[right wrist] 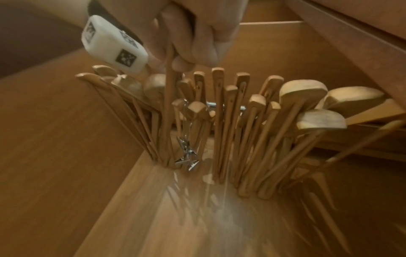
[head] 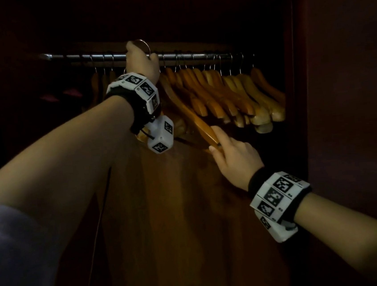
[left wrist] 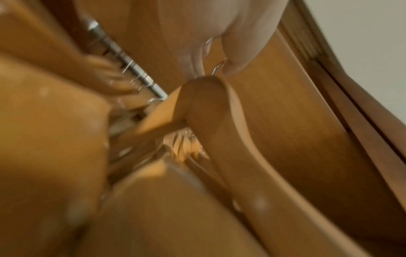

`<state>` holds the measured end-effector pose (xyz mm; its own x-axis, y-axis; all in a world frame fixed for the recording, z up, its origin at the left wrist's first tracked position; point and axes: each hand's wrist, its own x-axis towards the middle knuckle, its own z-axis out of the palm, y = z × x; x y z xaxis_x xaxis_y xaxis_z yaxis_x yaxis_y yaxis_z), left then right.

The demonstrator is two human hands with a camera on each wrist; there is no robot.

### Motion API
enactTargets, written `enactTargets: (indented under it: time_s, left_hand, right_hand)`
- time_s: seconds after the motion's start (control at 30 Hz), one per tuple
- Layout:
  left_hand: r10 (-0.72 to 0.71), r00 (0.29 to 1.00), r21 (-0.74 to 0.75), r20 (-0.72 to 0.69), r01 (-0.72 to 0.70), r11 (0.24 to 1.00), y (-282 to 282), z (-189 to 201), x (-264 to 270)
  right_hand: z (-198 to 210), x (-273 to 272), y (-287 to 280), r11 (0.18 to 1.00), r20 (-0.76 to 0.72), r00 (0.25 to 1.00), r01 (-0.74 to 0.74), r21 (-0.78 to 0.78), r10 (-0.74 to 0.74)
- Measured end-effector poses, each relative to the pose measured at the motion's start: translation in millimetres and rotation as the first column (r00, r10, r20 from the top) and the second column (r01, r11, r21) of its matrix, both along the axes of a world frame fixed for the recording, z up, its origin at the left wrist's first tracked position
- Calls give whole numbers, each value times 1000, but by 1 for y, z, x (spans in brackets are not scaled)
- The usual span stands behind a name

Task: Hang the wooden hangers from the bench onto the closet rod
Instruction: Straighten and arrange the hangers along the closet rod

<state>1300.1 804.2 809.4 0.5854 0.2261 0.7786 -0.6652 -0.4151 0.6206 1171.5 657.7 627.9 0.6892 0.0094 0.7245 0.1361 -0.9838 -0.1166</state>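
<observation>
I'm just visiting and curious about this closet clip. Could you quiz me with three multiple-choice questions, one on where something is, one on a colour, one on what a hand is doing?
1. Where is the left hand?
A. up at the closet rod
B. down on the closet floor
C. on the closet door

2. What colour are the hanging hangers' bodies?
A. white plastic
B. honey-brown wood
C. black metal

3. What is the right hand doing?
A. hanging idle, away from everything
B. gripping the rod
C. holding the lower end of the hanger being hung

Answers: 1 A, the head view shows the left hand raised to the rod, with a metal hook looping above it. 2 B, the row glows orange-brown, with metal hooks. 3 C, its fingers close on the slanting hanger's arm end.
</observation>
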Motion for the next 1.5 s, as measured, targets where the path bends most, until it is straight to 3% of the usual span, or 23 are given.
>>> enactTargets:
  time_s: [0.3,0.67,0.77,0.9,1.0,1.1,1.23,1.5]
  left_hand:
    - [8,1000,22,-24,-7,1000,2,1,2]
    - [-57,982,0,-181,58,998,8,-11,0]
    - [14,968,188,-250,34,982,17,-26,5]
    - [37,903,398,-427,151,905,34,-48,6]
    - [135,937,537,-322,64,841,44,-62,9]
    - [159,961,544,-225,-11,839,55,-68,7]
    - [156,967,548,-202,-20,836,69,-68,4]
    - [-75,956,531,-282,221,818,65,-79,5]
  right_hand:
    - [2,4,-8,1000,9,1000,-10,-4,10]
    - [8,2,8,995,15,999,-36,96,35]
    - [26,3,25,986,43,998,-53,157,47]
    - [52,10,45,988,70,997,-54,146,44]
    - [66,17,58,990,46,997,-64,127,58]
    - [80,24,70,991,-8,998,-56,118,57]
    - [84,19,78,987,-57,996,-59,150,68]
    - [77,-2,85,984,-33,999,0,176,6]
